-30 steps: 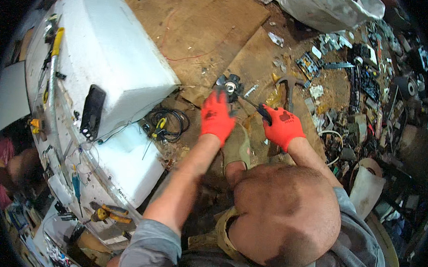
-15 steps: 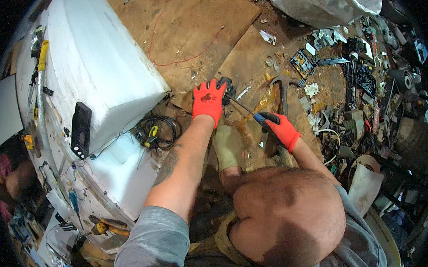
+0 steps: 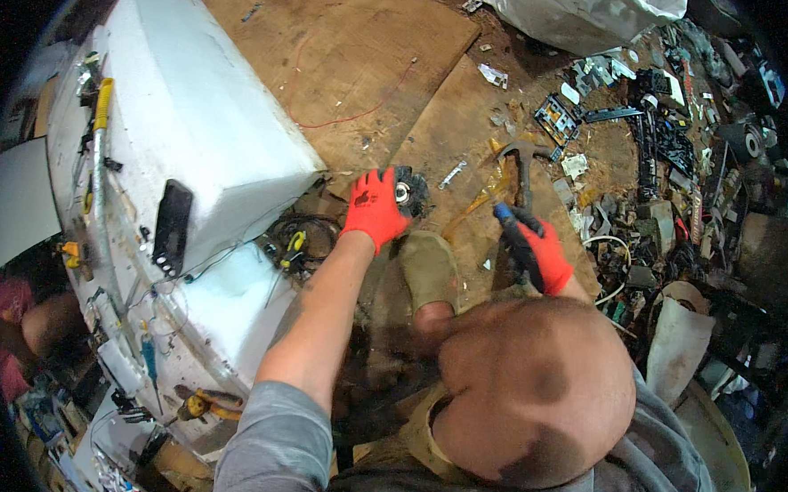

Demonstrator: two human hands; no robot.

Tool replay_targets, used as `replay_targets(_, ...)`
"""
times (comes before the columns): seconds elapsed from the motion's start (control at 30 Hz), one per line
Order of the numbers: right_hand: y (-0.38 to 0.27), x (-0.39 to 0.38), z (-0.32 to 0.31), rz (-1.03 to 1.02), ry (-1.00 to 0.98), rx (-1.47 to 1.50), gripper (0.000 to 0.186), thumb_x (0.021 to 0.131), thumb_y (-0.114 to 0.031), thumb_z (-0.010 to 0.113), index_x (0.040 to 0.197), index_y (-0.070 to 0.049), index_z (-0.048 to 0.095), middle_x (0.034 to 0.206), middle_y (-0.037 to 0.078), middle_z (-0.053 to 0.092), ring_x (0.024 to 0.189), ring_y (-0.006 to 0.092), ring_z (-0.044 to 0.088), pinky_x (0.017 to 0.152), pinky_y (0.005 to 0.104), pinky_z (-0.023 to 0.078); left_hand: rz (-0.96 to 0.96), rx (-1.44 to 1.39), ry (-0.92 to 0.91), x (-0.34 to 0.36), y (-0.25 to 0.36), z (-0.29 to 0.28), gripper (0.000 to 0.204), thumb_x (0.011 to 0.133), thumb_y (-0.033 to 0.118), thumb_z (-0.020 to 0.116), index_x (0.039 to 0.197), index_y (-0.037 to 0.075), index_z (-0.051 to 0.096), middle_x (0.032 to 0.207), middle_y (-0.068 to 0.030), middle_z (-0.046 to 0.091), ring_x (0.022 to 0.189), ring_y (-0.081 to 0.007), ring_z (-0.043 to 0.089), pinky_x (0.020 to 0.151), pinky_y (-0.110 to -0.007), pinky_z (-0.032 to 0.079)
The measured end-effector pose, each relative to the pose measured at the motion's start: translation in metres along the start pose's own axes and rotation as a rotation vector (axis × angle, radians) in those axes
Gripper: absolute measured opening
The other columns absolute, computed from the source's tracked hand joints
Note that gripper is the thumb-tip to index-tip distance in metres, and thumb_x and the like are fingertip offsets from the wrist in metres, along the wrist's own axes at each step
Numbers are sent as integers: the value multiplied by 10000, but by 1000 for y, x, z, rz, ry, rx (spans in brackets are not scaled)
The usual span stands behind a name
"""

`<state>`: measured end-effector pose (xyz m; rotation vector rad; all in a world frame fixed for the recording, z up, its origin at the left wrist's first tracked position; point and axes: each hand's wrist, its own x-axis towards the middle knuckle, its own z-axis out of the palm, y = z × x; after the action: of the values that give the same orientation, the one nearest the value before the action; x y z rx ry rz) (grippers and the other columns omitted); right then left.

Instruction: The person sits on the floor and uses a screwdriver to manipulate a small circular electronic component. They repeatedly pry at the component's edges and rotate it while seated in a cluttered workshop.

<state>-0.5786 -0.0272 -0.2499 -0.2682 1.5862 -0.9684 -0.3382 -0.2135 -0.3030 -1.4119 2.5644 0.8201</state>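
My left hand (image 3: 373, 211), in a red glove, is closed on a dark part with a round metal centre (image 3: 405, 193), held down at the floor beyond my shoe. The part's exact kind cannot be made out. To the right, my right hand (image 3: 543, 256), in a red and black glove, grips a screwdriver by its blue handle (image 3: 503, 212). Its shaft hardly shows now, and the tool is apart from the dark part. A claw hammer (image 3: 524, 173) lies just beyond my right hand, beside a strip of amber film (image 3: 486, 194).
White foam blocks (image 3: 197, 102) stand at the left, with pliers (image 3: 203, 405) and a coil of black cable (image 3: 310, 237) nearby. Scrap electronics (image 3: 657, 153) heap up at the right. Brown board (image 3: 350, 57) covers the floor ahead; a white sack (image 3: 593, 16) sits at the far side.
My right hand has drawn the screwdriver back to the right, away from the dark part. My left hand has shifted slightly, and the part's round metal centre now shows.
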Motion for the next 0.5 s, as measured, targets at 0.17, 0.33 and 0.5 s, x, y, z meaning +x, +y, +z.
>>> replay_targets(0.17, -66, -34, -11, -232, 163, -85, 413, 936, -244, 690, 1284, -40, 605, 996, 69, 701, 782, 153, 650, 668, 310, 532, -21, -400, 387, -72, 17, -63, 676, 656, 191, 807, 1234, 26, 498, 1179, -207, 545, 1128, -368, 544, 999, -456, 442)
replay_targets(0.33, -196, -100, -4, -496, 22, 4, 433, 898, -222, 702, 1264, -33, 572, 1053, 106, 676, 798, 186, 660, 633, 331, 541, 100, -450, 662, -189, 41, -180, 612, 638, 79, 787, 1188, 23, 524, 1141, -166, 557, 1058, -315, 577, 957, -415, 462)
replay_targets(0.5, -281, -232, 134, -674, -496, -117, 402, 905, -244, 642, 1224, -15, 558, 1038, 129, 667, 806, 189, 671, 588, 316, 555, 72, -259, 761, -320, 42, -274, 607, 626, 59, 769, 1181, 33, 525, 1125, -148, 557, 1037, -302, 582, 939, -407, 471)
